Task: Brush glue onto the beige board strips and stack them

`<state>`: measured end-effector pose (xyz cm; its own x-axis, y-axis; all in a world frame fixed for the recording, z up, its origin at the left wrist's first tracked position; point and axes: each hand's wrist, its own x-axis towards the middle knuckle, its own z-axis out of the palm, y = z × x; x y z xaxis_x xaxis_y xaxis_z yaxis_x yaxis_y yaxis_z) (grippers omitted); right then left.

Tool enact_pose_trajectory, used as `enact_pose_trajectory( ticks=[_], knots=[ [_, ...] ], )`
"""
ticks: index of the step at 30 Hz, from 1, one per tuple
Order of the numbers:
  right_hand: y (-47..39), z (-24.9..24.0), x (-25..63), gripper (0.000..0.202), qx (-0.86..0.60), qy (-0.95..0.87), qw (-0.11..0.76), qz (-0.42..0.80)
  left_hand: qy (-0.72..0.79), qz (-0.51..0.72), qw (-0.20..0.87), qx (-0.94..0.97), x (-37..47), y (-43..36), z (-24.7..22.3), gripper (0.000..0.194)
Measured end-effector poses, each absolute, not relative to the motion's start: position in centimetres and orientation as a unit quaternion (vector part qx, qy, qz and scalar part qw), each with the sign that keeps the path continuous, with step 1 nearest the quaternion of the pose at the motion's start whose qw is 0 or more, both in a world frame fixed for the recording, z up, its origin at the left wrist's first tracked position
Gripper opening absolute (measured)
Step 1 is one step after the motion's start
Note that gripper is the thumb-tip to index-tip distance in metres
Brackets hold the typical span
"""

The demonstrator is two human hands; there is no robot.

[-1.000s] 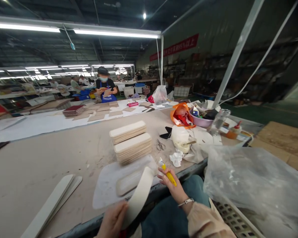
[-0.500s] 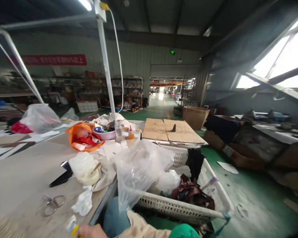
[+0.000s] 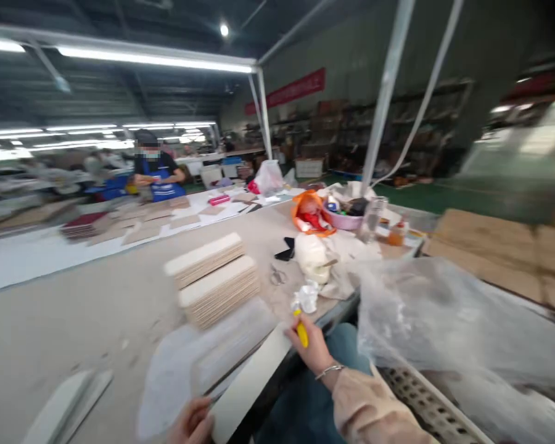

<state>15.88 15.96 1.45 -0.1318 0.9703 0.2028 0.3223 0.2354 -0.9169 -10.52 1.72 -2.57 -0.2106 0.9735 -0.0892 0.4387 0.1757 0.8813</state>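
A long off-white strip slants across the table's near edge. My left hand is closed on its lower end, partly cut off by the frame. At the strip's upper end is my right hand, closed round a small yellow-handled tool whose kind I cannot make out. The fingers of that hand also appear to touch the strip. Under the strip lie thin whitish sheets. Two stacks of similar strips stand just beyond. Crumpled white paper and scissors lie near my right hand.
More pale strips lie at the lower left. An orange bag, a purple basin and a glue bottle stand farther back. Clear plastic covers a crate at right. A co-worker stands across the tables.
My view has swung left from the crate and aisle to the table. The strip, its stacks and my left hand now show. My right hand still holds the yellow-handled tool.
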Motion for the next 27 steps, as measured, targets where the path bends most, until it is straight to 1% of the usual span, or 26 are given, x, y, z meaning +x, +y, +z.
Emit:
enact_pose_trajectory(
  ticks=[3, 6, 10, 15, 21, 27],
  knots=[
    [17.5, 1.0, 14.2, 0.024, -0.482, -0.681, 0.423, 0.354, 0.723, 0.476, 0.343, 0.364, -12.2, 0.4, -0.7, 0.035],
    [18.5, 0.6, 12.3, 0.027, -0.474, -0.697, 0.414, 0.345, 0.754, 0.482, 0.3, 0.33, -13.0, 2.6, 0.3, 0.035],
    [20.0, 0.6, 10.1, 0.028, -0.493, -0.702, 0.396, 0.328, 0.78, 0.465, 0.26, 0.326, -14.2, 4.8, 0.1, 0.037],
    [21.4, 0.5, 8.6, 0.022, -0.514, -0.711, 0.374, 0.3, 0.817, 0.413, 0.222, 0.336, -15.4, 5.8, -1.2, 0.038],
    [21.9, -0.6, 8.8, 0.016, -0.531, -0.724, 0.344, 0.275, 0.837, 0.355, 0.214, 0.358, -15.4, 6.2, -1.4, 0.038],
    [21.9, -1.1, 9.1, 0.013, -0.543, -0.733, 0.307, 0.269, 0.839, 0.33, 0.211, 0.377, -15.4, 5.9, -1.6, 0.036]
  ],
)
